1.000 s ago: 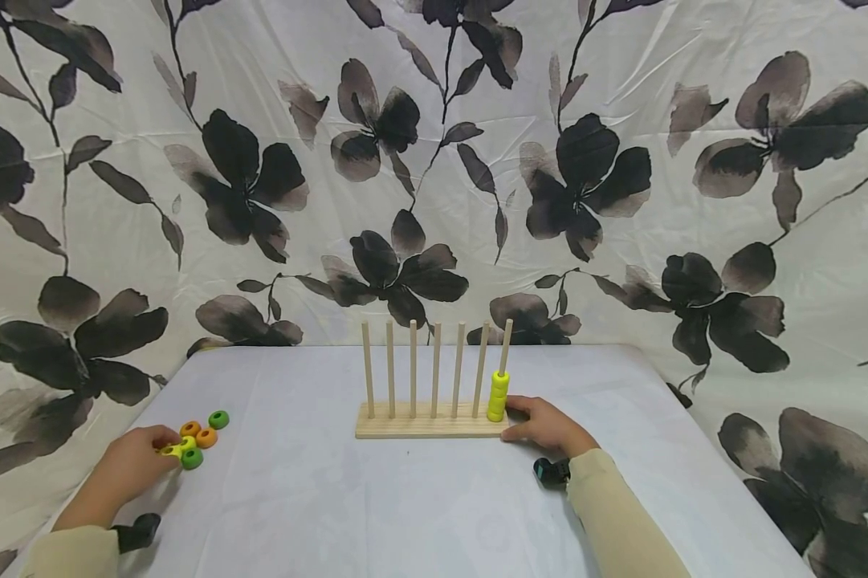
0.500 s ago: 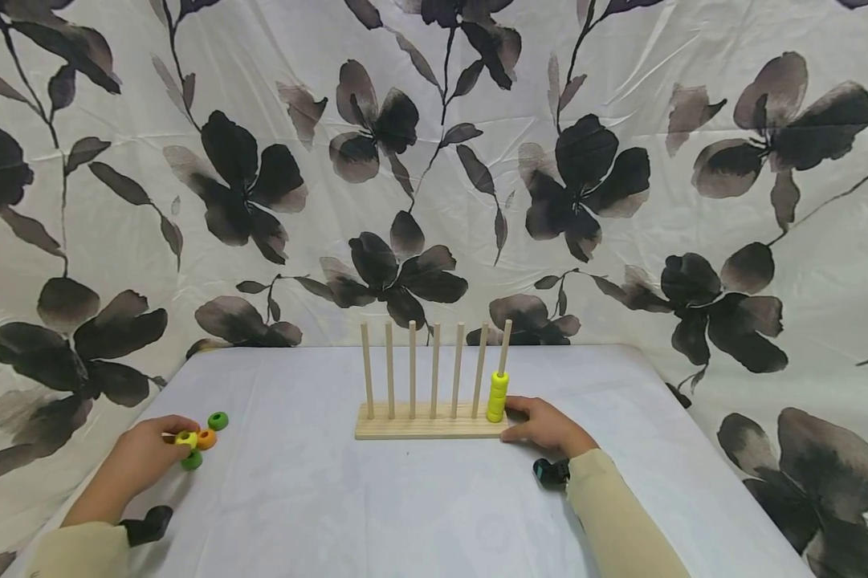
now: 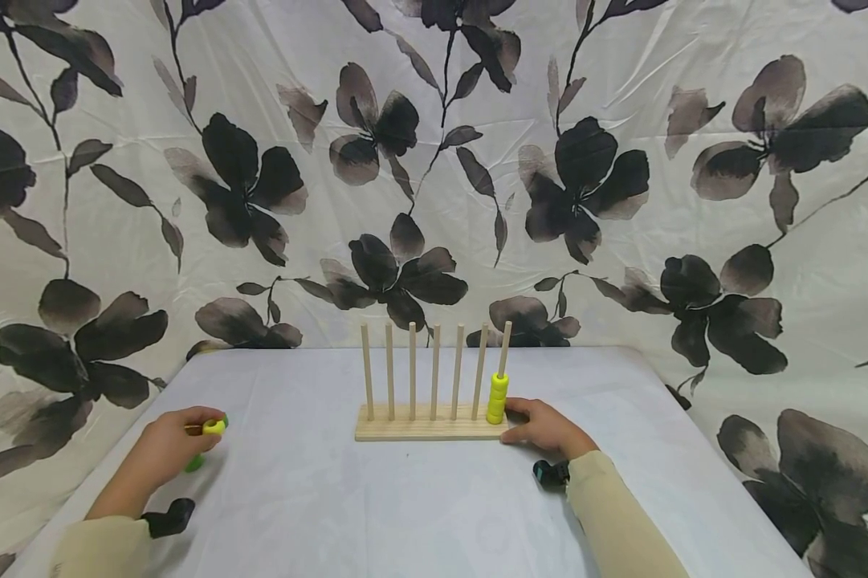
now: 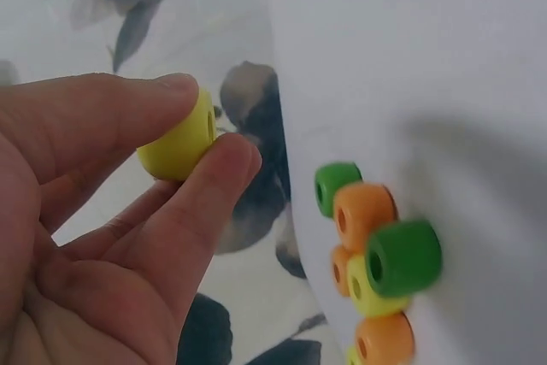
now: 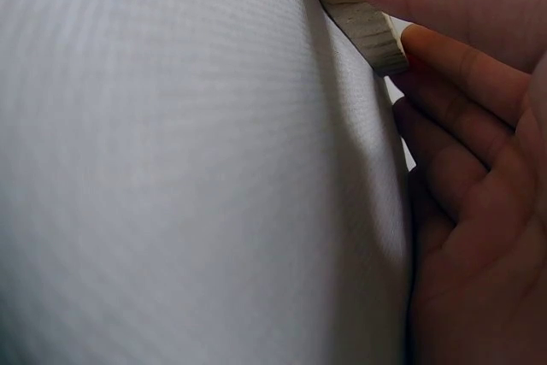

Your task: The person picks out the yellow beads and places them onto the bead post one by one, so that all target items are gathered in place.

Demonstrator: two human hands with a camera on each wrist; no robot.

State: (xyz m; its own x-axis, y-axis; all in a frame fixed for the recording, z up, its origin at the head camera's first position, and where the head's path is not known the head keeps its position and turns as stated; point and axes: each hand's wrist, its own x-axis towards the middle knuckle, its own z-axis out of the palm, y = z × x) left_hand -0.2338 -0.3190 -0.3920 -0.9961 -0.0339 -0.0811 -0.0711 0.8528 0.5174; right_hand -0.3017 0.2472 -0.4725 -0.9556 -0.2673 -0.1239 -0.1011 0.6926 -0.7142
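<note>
The left hand [image 3: 169, 448] pinches a yellow bead [image 4: 177, 147] between thumb and fingers, above the table's [image 3: 296, 498] left side. Loose beads [image 4: 406, 258], green, orange and yellow, lie near it. The right hand [image 3: 545, 425] grips the right end of a wooden rack [image 3: 426, 432]. Its rightmost peg [image 3: 505, 349] carries stacked yellow beads [image 3: 498, 399]; six pegs [image 3: 413, 369] stand bare, so the work seems only partly done.

Beads [image 4: 403, 258] are yellow, green and orange — the backdrop [image 3: 434, 172], dark-flowered white.
</note>
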